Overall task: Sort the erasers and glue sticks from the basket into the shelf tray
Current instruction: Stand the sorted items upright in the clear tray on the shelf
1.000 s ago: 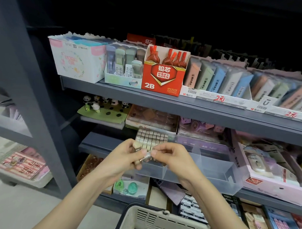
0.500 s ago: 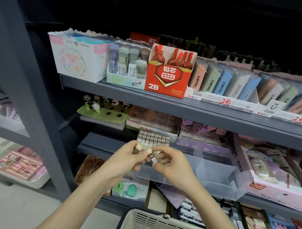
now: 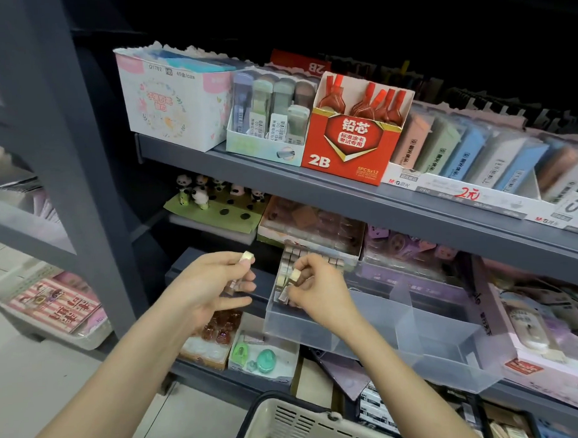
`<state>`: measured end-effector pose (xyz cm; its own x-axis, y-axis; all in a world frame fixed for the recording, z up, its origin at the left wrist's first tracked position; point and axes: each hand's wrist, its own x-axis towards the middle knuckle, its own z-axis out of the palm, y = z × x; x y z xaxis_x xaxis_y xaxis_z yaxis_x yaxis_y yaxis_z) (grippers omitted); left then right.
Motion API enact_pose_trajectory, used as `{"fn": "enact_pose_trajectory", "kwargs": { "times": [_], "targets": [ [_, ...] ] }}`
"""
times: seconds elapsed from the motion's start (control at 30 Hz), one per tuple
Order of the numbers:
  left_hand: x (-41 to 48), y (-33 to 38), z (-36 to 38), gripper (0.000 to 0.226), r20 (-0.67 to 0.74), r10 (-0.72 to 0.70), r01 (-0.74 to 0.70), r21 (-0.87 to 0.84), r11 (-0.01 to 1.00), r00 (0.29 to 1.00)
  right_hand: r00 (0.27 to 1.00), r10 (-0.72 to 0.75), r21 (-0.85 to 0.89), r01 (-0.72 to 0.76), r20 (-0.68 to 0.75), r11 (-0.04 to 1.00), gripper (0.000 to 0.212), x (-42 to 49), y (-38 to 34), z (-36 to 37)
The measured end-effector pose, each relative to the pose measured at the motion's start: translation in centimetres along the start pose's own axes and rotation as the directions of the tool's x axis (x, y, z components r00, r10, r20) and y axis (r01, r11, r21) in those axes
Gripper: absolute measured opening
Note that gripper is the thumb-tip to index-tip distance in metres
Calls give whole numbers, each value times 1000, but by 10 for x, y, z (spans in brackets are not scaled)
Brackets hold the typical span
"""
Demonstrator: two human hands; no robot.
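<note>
A clear plastic shelf tray (image 3: 334, 328) with dividers sits on the middle shelf; several small cream erasers (image 3: 284, 274) stand in rows at its left compartment. My right hand (image 3: 316, 290) pinches one cream eraser (image 3: 295, 275) just over those rows. My left hand (image 3: 208, 287) is left of the tray, pinching another cream eraser (image 3: 246, 255) at its fingertips, with a small dark wrapped piece under its fingers. The beige basket (image 3: 308, 421) sits at the bottom edge, its contents mostly out of view.
The grey upper shelf (image 3: 345, 190) overhangs the tray and carries a red 2B lead box (image 3: 354, 144) and boxed goods. Panda figures (image 3: 198, 192), a brown item tray and purple items fill the back of the middle shelf. A grey upright post (image 3: 72, 161) stands left.
My hands, earlier together with the erasers between them, have separated. The left moved left with one eraser; the right moved toward the tray's eraser rows with another.
</note>
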<state>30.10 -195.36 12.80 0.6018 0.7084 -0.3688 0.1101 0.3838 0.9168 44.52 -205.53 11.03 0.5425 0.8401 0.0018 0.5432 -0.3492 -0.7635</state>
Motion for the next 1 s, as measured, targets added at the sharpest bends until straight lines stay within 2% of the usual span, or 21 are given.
{"fn": "enact_pose_trajectory", "kwargs": {
  "times": [0.13,0.23,0.47,0.67,0.83,0.9,1.0],
  "targets": [
    [1,-1,-4,12,-16,92,-89,154,984,996,994,-113,-203,110,-4,973,23,4,0,7],
    [2,0,-3,14,-22,129,-123,190,974,991,969,-247,-462,211,-19,862,24,5,5,11],
    [3,-4,2,17,17,154,-152,313,938,988,974,-209,-496,140,-86,857,26,11,12,17],
    [6,-5,2,17,50,131,-140,389,911,990,984,-165,-483,112,-69,868,33,12,12,14],
    [7,-6,2,25,84,151,-173,447,878,985,988,-148,-448,114,-42,887,37,9,13,7],
    [6,-6,4,27,106,180,-209,466,860,978,985,-156,-347,122,-70,930,30,6,15,3],
    [4,-5,7,27,166,262,-310,511,802,951,979,-192,-66,188,-66,980,24,-2,10,-4]
  ]
}}
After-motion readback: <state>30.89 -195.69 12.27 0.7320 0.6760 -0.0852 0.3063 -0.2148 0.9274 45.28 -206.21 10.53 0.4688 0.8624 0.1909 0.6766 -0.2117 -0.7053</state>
